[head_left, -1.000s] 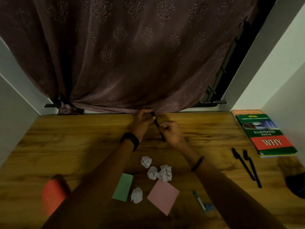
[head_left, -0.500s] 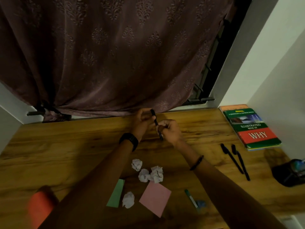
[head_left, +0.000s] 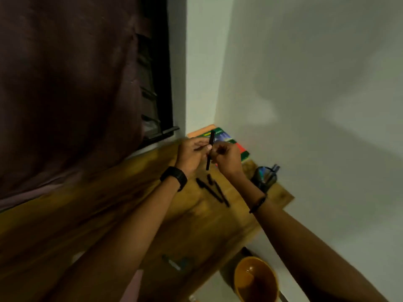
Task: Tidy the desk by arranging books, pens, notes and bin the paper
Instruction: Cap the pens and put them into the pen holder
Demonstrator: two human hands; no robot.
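Two pens (head_left: 212,190) lie on the desk (head_left: 87,225), left of the pen holder (head_left: 265,176); books (head_left: 235,144) sit behind.

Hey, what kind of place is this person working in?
Probably a home study corner. A wooden desk sits against a plain wall beside a curtain over a window, with books stacked in the corner, a pen holder and loose pens.
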